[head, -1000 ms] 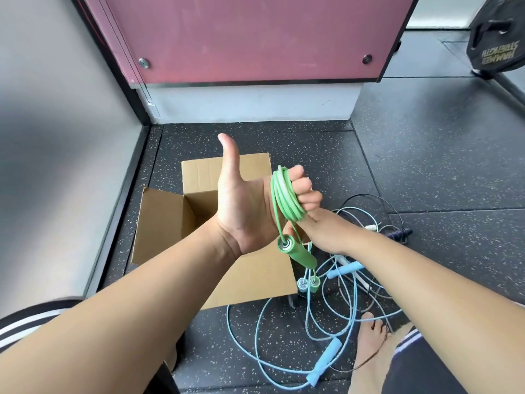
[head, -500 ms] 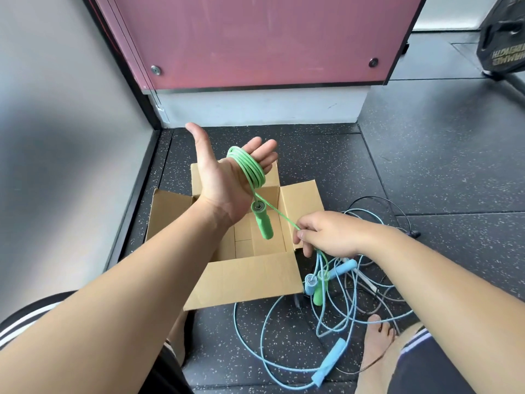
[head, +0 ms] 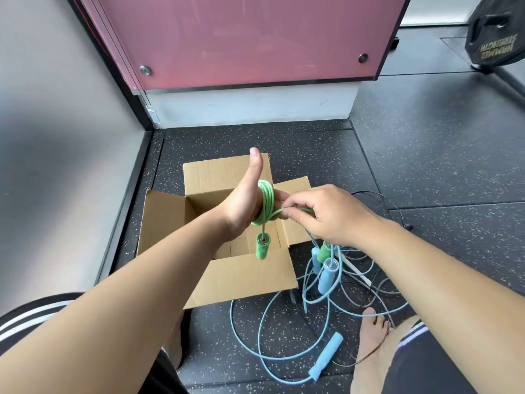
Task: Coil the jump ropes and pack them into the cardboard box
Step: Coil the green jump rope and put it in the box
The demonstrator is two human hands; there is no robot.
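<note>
A green jump rope (head: 266, 204) is wound in several loops round the straight fingers of my left hand (head: 243, 201), thumb up, above the open cardboard box (head: 244, 274). One green handle (head: 262, 246) dangles from the coil over the box. My right hand (head: 321, 213) pinches the free green strand just right of the coil. The other green handle (head: 324, 253) hangs below my right hand. Light blue jump ropes (head: 324, 352) lie tangled on the floor to the right of the box.
A thin black rope (head: 395, 207) and a white handle (head: 355, 270) lie among the tangle. My bare foot (head: 370, 345) rests at the lower right. A grey wall (head: 56, 137) runs along the left, a pink panel (head: 250, 38) stands behind, a weight plate (head: 497, 35) at far right.
My right hand rose from low beside the box up to the coil, carrying the green strand. My left hand dropped lower over the box, thumb raised.
</note>
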